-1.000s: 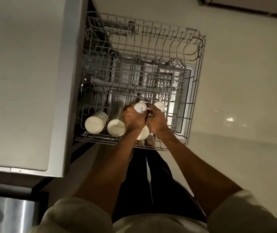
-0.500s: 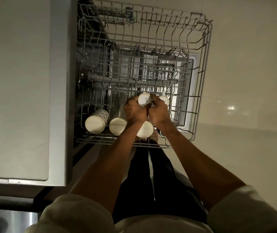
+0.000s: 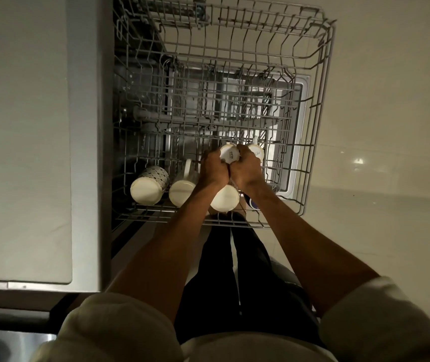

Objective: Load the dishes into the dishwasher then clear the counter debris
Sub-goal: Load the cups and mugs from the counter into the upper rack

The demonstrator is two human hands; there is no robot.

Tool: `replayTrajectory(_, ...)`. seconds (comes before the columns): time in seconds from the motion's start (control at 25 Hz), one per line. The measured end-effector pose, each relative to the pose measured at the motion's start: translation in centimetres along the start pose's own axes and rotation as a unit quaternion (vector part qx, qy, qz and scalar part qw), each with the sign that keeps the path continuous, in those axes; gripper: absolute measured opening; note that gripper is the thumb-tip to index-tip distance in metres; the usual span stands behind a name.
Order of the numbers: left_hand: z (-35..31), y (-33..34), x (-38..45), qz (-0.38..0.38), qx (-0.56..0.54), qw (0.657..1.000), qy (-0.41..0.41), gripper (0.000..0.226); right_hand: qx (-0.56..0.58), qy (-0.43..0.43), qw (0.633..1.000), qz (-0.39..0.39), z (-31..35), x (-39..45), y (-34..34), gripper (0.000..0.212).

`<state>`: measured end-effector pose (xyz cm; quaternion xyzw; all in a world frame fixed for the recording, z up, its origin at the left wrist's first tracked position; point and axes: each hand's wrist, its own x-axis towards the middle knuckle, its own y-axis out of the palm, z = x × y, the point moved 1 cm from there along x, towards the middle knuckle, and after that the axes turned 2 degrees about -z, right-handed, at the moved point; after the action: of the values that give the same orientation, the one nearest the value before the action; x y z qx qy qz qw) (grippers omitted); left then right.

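Gripping a small white cup (image 3: 229, 154) from both sides, the left hand (image 3: 213, 170) and right hand (image 3: 246, 169) meet knuckle to knuckle over the near end of the pulled-out wire rack (image 3: 321, 105). Fingers of both hands are curled round the cup, which is turned base-up so that dark lettering on its bottom shows between the two thumbs. Just right of the grip, touching the right hand's fingers, a second small cup (image 3: 257, 152) sits base-up in the rack. Directly below the grip, under the wrists, a cream mug (image 3: 225, 201) lies with its base toward the camera. Left of the grip are two more: a plain mug (image 3: 181, 193) with its handle up, just beside the left wrist, and beyond it a patterned mug (image 3: 149, 188). A dark blue item (image 3: 253, 203) shows under the right wrist; cannot tell what it is. Well left of the grip runs the pale counter (image 3: 20, 126).
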<state>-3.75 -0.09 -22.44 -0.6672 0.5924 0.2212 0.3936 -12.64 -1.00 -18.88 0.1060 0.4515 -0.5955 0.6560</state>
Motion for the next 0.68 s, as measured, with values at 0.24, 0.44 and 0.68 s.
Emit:
replayTrajectory(0.24,-0.4,0.2,0.4,0.012,-0.143,0.988,-0.053,0.031,-0.041,-0.015,0.999,-0.017,0.2,0.6,0.1,0.037)
replayTrajectory(0.44,0.4,0.0,1.0,0.011,-0.154,0.986,-0.065,0.032,-0.085,-0.02,0.996,-0.025,0.1,0.8,0.3,0.03)
replayTrajectory(0.68,2.7,0.1,2.6,0.054,-0.026,0.998,-0.031,0.045,-0.125,-0.027,0.99,-0.058,0.0,0.6,0.6,0.022)
